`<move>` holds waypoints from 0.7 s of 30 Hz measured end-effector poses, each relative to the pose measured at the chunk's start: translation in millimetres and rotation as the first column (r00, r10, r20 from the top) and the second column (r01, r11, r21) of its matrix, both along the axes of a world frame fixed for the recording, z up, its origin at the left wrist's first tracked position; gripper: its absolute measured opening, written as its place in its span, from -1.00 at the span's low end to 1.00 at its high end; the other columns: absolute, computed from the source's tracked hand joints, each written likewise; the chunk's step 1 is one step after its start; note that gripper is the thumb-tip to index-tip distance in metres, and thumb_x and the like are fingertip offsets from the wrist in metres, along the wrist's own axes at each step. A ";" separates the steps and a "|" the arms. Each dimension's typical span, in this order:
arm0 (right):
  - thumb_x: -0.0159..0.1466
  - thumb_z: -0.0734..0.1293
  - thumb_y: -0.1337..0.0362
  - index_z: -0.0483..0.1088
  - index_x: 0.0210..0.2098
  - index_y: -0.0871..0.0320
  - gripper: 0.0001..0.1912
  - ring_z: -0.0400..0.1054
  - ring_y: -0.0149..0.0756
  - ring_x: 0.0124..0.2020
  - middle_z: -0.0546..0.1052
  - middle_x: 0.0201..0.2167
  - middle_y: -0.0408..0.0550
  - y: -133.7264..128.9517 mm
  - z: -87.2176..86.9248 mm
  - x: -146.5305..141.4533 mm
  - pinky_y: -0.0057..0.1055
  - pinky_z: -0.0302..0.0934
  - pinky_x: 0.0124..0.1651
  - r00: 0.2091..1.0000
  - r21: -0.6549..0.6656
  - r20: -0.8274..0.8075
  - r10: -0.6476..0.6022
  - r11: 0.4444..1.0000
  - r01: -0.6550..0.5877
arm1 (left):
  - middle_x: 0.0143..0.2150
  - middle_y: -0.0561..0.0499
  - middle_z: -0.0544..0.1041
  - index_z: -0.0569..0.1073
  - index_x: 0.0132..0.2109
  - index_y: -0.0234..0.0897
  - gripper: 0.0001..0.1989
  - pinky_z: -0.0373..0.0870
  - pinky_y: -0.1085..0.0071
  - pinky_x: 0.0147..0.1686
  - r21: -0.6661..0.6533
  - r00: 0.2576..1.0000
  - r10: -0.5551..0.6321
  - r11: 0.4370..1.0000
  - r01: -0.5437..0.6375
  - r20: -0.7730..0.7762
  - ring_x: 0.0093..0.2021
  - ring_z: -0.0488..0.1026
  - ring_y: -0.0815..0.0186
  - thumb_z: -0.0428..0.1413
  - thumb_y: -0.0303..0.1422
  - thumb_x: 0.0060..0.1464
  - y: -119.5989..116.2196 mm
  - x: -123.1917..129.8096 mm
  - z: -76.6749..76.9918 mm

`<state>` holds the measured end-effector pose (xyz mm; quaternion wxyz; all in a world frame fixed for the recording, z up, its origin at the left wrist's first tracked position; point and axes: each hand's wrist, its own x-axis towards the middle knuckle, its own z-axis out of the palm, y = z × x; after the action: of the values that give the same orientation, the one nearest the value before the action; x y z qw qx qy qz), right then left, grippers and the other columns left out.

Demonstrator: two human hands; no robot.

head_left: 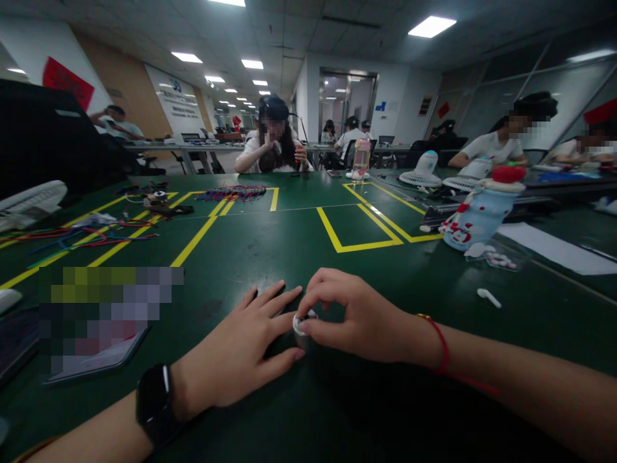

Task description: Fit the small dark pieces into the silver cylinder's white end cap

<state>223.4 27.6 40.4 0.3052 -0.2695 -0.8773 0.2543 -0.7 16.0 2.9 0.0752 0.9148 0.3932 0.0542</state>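
A small round white-and-silver object [297, 328] with a dark inside stands on the green table, partly hidden by my fingers. My left hand [245, 341] lies palm down with its fingers spread. Its index finger and thumb reach to either side of the round object; whether both touch it I cannot tell. From the right, my right hand [349, 312] pinches at the object's top rim with thumb and index finger, the other fingers curled. Anything smaller between those fingertips is hidden. A white wireless earbud [489, 298] lies apart on the table to the right.
A phone-like slab [103, 366], partly blurred out, lies left. Coloured wires [231, 193] spread across the far left. At right stand a light-blue bottle [475, 215], a plastic bag [501, 258] and white paper [554, 247]. Another person [272, 141] sits across the table.
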 end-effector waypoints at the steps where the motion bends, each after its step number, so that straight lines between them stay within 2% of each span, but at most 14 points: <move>1: 0.19 0.37 0.32 0.49 -0.28 0.15 -0.90 0.33 -0.37 -0.26 0.44 -0.29 -0.09 -0.8 0.0 -0.2 -0.41 0.22 -0.16 1.000 0.003 -0.004 -0.012 1.000 0.012 | 0.40 0.03 0.07 0.17 0.29 0.11 -0.49 -0.06 -0.28 0.22 0.006 1.000 -0.004 1.000 0.004 0.004 0.36 -0.03 -0.10 0.02 -0.08 0.23 -0.4 -0.2 0.5; 5: 0.19 0.37 0.31 0.48 -0.30 0.17 -0.91 0.32 -0.37 -0.27 0.45 -0.29 -0.08 0.4 1.4 1.7 -0.43 0.21 -0.21 0.998 0.007 -0.029 -0.057 0.998 0.057 | 0.39 0.01 0.08 0.15 0.30 0.09 -0.47 -0.03 -0.25 0.22 0.025 1.000 -0.014 1.000 0.014 -0.002 0.36 0.00 -0.11 0.03 -0.10 0.23 -1.4 -0.4 1.6; 14: 0.19 0.36 0.28 0.51 -0.30 0.16 -0.89 0.30 -0.39 -0.32 0.47 -0.31 -0.09 -0.6 6.8 4.8 -0.43 0.18 -0.27 0.992 -0.026 0.085 -0.091 0.995 0.094 | 0.38 -0.02 0.12 0.15 0.31 0.07 -0.48 0.06 -0.22 0.20 0.087 0.999 -0.026 0.996 0.029 -0.043 0.34 0.06 -0.09 0.01 -0.10 0.24 -1.0 3.9 1.0; 17: 0.19 0.36 0.27 0.51 -0.26 0.17 -0.85 0.31 -0.38 -0.29 0.48 -0.26 -0.07 -0.6 9.4 7.5 -0.44 0.20 -0.25 0.995 -0.043 0.077 -0.055 0.997 0.058 | 0.38 -0.03 0.12 0.15 0.31 0.07 -0.48 0.08 -0.22 0.20 0.095 0.998 -0.028 0.995 0.034 -0.060 0.34 0.07 -0.08 0.00 -0.09 0.24 -1.4 3.2 1.2; 19: 0.18 0.37 0.25 0.51 -0.20 0.16 -0.80 0.31 -0.38 -0.29 0.48 -0.22 -0.06 3.7 9.1 11.7 -0.44 0.20 -0.25 0.998 -0.067 0.047 -0.037 0.997 0.040 | 0.38 -0.01 0.11 0.14 0.31 0.08 -0.48 0.08 -0.22 0.20 0.091 0.998 -0.023 0.995 0.028 -0.054 0.33 0.08 -0.09 0.00 -0.09 0.24 -1.8 2.6 2.0; 21: 0.20 0.35 0.20 0.50 -0.18 0.17 -0.76 0.30 -0.40 -0.35 0.50 -0.24 -0.06 14.1 4.0 18.7 -0.44 0.19 -0.31 0.996 -0.136 0.010 -0.093 0.986 0.093 | 0.38 0.02 0.10 0.15 0.30 0.10 -0.49 0.08 -0.21 0.20 0.087 0.999 -0.021 0.996 0.025 -0.049 0.33 0.08 -0.08 -0.01 -0.09 0.25 -2.3 2.1 3.2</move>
<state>242.1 41.7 44.4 0.2958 -0.3308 -0.8449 0.2986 1.4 13.7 6.1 0.0264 0.9227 0.3815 0.0484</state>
